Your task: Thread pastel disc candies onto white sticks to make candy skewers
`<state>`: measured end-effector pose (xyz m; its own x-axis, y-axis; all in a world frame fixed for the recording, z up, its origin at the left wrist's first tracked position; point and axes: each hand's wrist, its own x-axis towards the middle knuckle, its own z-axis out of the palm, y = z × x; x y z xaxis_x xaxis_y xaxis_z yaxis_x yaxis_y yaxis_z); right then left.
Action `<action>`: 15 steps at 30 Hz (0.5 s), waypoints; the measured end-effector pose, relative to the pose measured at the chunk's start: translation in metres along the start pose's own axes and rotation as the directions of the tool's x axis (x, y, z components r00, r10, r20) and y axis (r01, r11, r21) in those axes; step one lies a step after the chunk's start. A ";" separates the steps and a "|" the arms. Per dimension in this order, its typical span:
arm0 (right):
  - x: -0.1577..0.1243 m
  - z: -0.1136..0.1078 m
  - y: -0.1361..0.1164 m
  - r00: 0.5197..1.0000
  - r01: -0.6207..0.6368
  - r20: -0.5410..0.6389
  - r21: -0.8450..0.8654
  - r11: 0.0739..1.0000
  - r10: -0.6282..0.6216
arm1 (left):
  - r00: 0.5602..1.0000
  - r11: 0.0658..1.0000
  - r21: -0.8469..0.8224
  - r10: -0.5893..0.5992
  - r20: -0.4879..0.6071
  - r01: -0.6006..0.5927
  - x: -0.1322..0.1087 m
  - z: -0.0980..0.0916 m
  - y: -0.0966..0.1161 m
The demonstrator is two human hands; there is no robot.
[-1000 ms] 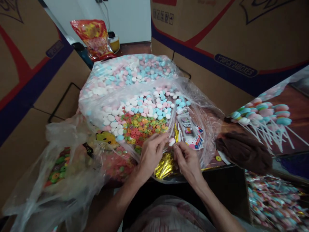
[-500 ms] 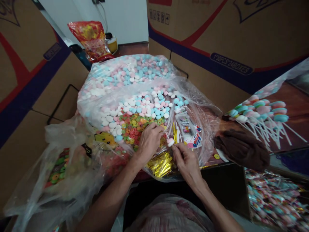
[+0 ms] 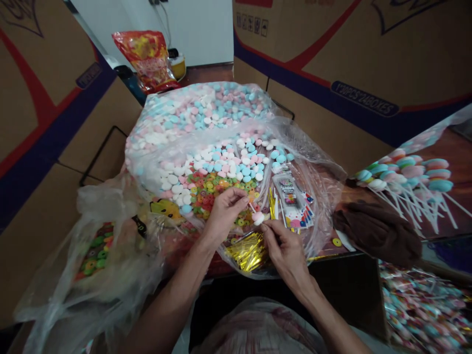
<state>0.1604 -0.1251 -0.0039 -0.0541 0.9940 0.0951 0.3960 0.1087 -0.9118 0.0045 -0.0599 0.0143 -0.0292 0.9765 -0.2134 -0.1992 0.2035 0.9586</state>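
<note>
My right hand [image 3: 283, 248] pinches a thin white stick with a pale pink candy disc [image 3: 258, 218] at its tip. My left hand [image 3: 223, 211] hovers over a heap of small colourful ring candies [image 3: 216, 187], fingers pinched together on something too small to make out. Both hands are above an open clear plastic bag [image 3: 317, 167] holding pastel pink, blue and white candy discs [image 3: 221, 162]. A bundle of gold twist ties [image 3: 248, 251] lies just below my hands.
A larger sealed bag of pastel candies [image 3: 195, 105] sits behind. Printed cards and a small packet [image 3: 293, 199] lie to the right of the rings. Finished lollipops [image 3: 403, 172], a brown cloth [image 3: 376, 231], cardboard boxes [image 3: 350, 64] and a crumpled bag [image 3: 96, 255] surround the spot.
My left hand moved from beside the stick onto the ring candies and pinched there. My right hand kept the stick with the pink disc almost still.
</note>
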 end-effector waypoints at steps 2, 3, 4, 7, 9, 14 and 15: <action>0.000 0.000 0.000 1.000 0.007 -0.008 -0.011 1.000 -0.007 | 1.000 0.999 -0.037 -0.021 0.011 0.021 0.000 0.000 -0.002; 0.000 -0.001 0.000 1.000 0.011 -0.010 -0.011 1.000 -0.011 | 0.999 0.998 -0.052 -0.028 0.015 0.029 0.000 0.000 -0.002; 0.000 -0.001 0.000 1.000 0.015 -0.012 -0.010 1.000 -0.015 | 0.999 0.997 -0.065 -0.032 0.018 0.033 0.001 0.000 -0.003; 0.000 -0.002 -0.001 1.000 0.016 -0.014 -0.009 1.000 -0.016 | 0.999 0.996 -0.082 -0.038 0.015 0.039 0.000 -0.001 -0.002; -0.001 -0.002 -0.001 1.000 0.008 -0.011 -0.017 1.000 -0.008 | 0.999 0.997 -0.070 -0.041 0.016 0.042 0.000 -0.001 0.000; -0.001 -0.002 0.002 1.000 -0.028 -0.005 -0.020 0.999 0.028 | 0.995 0.999 0.016 -0.036 0.092 0.034 -0.004 0.000 0.006; -0.001 -0.002 0.003 1.000 -0.027 -0.002 -0.018 0.999 0.027 | 0.994 0.999 0.021 -0.035 0.104 0.033 -0.004 0.000 0.006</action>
<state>0.1638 -0.1256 -0.0054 -0.0413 0.9966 0.0716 0.4135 0.0823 -0.9068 0.0037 -0.0627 0.0214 0.0798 0.9709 -0.2256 -0.1798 0.2366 0.9548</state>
